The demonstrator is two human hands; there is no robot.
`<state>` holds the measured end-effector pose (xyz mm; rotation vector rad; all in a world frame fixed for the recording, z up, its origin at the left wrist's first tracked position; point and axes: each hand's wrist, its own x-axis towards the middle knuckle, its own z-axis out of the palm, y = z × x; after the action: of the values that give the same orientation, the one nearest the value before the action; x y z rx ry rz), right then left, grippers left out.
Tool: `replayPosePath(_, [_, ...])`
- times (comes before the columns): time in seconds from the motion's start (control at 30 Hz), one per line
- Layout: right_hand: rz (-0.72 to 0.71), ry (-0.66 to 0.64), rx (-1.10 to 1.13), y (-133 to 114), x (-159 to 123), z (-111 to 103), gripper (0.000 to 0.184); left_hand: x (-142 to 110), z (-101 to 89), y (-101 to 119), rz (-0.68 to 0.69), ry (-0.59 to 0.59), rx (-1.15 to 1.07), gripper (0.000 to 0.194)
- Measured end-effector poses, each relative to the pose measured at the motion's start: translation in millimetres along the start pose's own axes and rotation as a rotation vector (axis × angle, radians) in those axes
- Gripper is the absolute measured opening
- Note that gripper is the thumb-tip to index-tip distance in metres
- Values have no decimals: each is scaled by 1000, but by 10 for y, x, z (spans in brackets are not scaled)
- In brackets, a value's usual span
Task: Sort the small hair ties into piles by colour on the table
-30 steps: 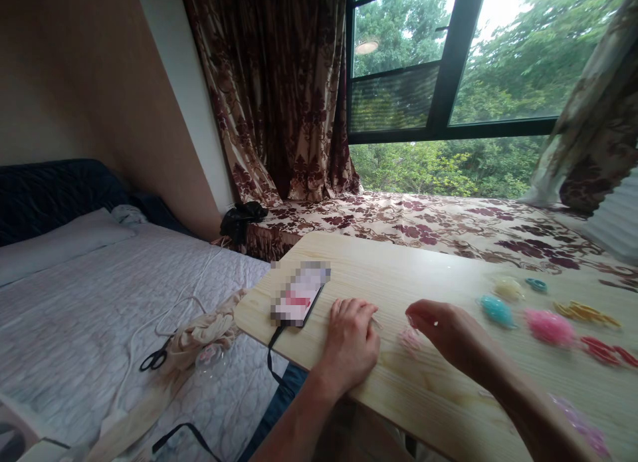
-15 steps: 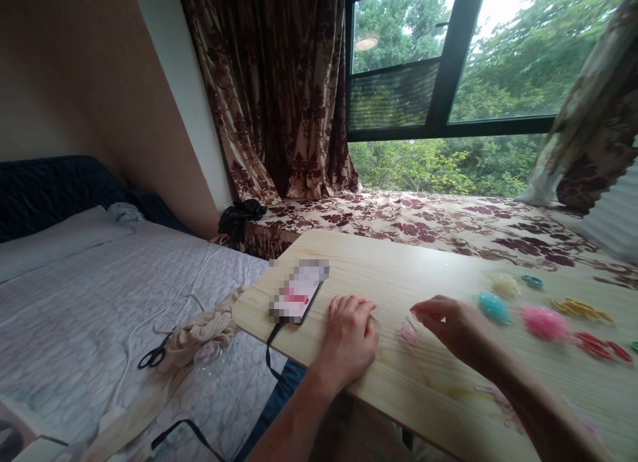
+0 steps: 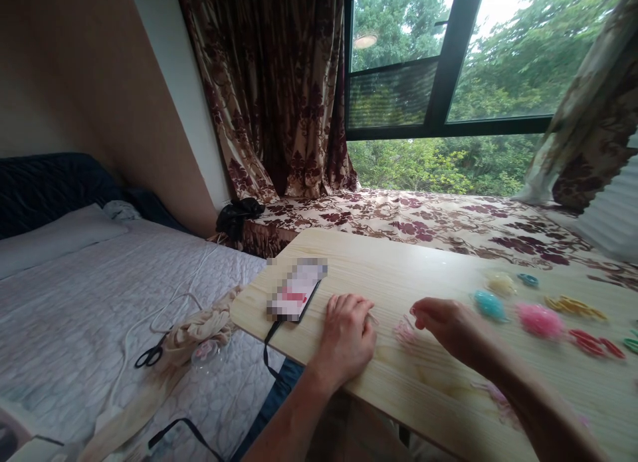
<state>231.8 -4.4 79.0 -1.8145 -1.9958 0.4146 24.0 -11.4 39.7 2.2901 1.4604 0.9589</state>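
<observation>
My left hand rests on the wooden table with its fingers curled together. A small pale bit shows by its thumb and fingertips, too small to name. To the right, my right hand is closed in a pinch, with a tiny pinkish piece at the fingertips that I cannot make out. Just beside those fingertips lies a loose little pile of thin pink bands. More pink and purple bands lie partly hidden beneath my right forearm.
Beyond my right hand lie pink, turquoise and cream bundles, with yellow and red bands. A phone with a black strap lies at the left. Scissors and cloth are on the bed.
The fingers of my right hand have drawn closer together, closing the gap seen between them before. My left hand stays almost in place. The view has shifted slightly.
</observation>
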Motion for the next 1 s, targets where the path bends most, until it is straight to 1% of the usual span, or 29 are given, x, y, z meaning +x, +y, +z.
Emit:
replayPosePath(0.17, [3, -30, 45, 10, 16, 14, 28, 1, 0, -1, 4, -3, -6, 38])
replayPosePath(0.33, [5, -33, 72, 22, 30, 49, 25, -2, 4, -4, 0, -2, -7, 38])
replayPosePath(0.6, [-55, 68, 53, -52, 15, -41, 26, 0, 9, -2, -4, -1, -5, 37])
replayPosePath(0.83, [-57, 85, 77, -53, 19, -39, 23, 2, 7, -8, -1, -3, 1, 37])
replayPosePath(1.0, [-43, 92, 66, -53, 40, -34, 23, 6, 10, -13, 1, -3, 3, 36])
